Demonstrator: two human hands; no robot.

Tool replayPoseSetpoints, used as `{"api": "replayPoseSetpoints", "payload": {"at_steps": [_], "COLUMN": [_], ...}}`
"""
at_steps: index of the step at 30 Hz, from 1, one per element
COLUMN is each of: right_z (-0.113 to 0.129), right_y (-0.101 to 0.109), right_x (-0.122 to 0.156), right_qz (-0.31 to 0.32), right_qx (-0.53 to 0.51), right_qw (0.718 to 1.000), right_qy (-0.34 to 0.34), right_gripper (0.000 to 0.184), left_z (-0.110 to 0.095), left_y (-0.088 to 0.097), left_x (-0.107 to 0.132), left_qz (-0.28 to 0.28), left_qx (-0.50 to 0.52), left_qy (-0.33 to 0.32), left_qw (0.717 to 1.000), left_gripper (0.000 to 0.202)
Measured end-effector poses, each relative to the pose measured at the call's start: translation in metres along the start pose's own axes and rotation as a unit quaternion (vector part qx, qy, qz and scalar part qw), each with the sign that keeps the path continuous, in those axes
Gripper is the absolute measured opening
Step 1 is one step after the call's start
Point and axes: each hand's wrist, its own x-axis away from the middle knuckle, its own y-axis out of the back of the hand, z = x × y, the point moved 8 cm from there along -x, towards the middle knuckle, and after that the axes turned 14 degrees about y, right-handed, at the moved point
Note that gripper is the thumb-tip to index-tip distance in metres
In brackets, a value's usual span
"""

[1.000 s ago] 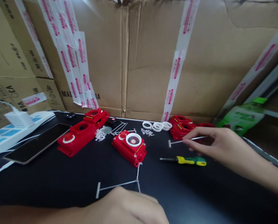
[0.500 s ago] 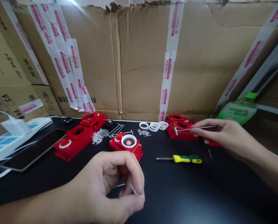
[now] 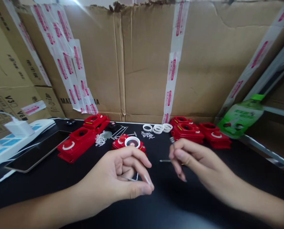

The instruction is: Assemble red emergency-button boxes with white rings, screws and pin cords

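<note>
My left hand (image 3: 129, 175) is closed in a pinch at the lower centre. Thumb and fingertips hold a small thin white plastic piece (image 3: 147, 179), its full shape hidden by the fingers. To the right, my right hand (image 3: 194, 159) is wrapped round a small metal hammer (image 3: 172, 140), whose cylindrical head sticks up blurred above the fingers. Behind my left hand sits a red box (image 3: 118, 143) with a white ring (image 3: 138, 142) on top. A screwdriver (image 3: 165, 161) lies behind my right hand, its handle mostly covered.
White rings (image 3: 158, 128), scattered screws (image 3: 147, 135), white plastic pieces (image 3: 100, 139) and several little hammers (image 3: 120, 131) lie mid-table. More red boxes (image 3: 76, 144) stand left and right. A phone (image 3: 37, 152), power strip (image 3: 43, 127) and green bottle (image 3: 243, 116) flank them; cardboard (image 3: 144, 63) closes the back.
My right hand has come left and closer to my left hand, carrying the small hammer, now turned head-up. My left hand has shifted slightly right, still pinching the white piece.
</note>
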Motion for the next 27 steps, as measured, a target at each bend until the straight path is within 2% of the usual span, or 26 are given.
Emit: {"api": "replayPoseSetpoints", "payload": {"at_steps": [1, 4, 6, 8, 13, 17, 21, 27], "right_z": [0.002, 0.012, 0.012, 0.002, -0.021, -0.011, 0.001, -0.001], "right_y": [-0.014, -0.033, -0.035, -0.033, -0.041, -0.05, -0.052, -0.05], "right_x": [0.0, -0.001, 0.001, 0.006, 0.016, 0.022, 0.027, 0.027], "right_qz": [0.021, 0.02, 0.0, -0.012, 0.032, 0.046, 0.047, 0.04], "right_qx": [0.011, 0.077, 0.097, 0.105, 0.089, 0.078, 0.109, 0.111], "right_qw": [1.0, 0.996, 0.992, 0.989, 0.994, 0.995, 0.989, 0.99], "right_qy": [-0.017, 0.039, 0.084, 0.099, 0.054, 0.051, 0.084, 0.076], "right_gripper": [0.034, 0.029, 0.027, 0.027, 0.03, 0.033, 0.029, 0.03], "left_z": [0.0, -0.001, -0.002, -0.002, -0.001, -0.002, -0.001, -0.002], "left_y": [0.0, 0.001, 0.001, 0.001, 0.009, 0.014, 0.014, 0.013], "left_x": [0.0, 0.001, 0.002, 0.002, -0.001, -0.002, -0.003, -0.003], "left_qz": [-0.002, -0.014, -0.02, -0.03, -0.065, -0.085, -0.093, -0.096], "left_qx": [-0.002, -0.026, -0.042, -0.061, -0.095, -0.1, -0.128, -0.147], "left_qy": [0.001, 0.002, -0.011, -0.02, -0.015, -0.021, -0.025, -0.046], "left_qw": [1.0, 1.0, 0.999, 0.997, 0.993, 0.991, 0.987, 0.983], "left_gripper": [0.032, 0.023, 0.019, 0.017, 0.021, 0.022, 0.014, 0.012]}}
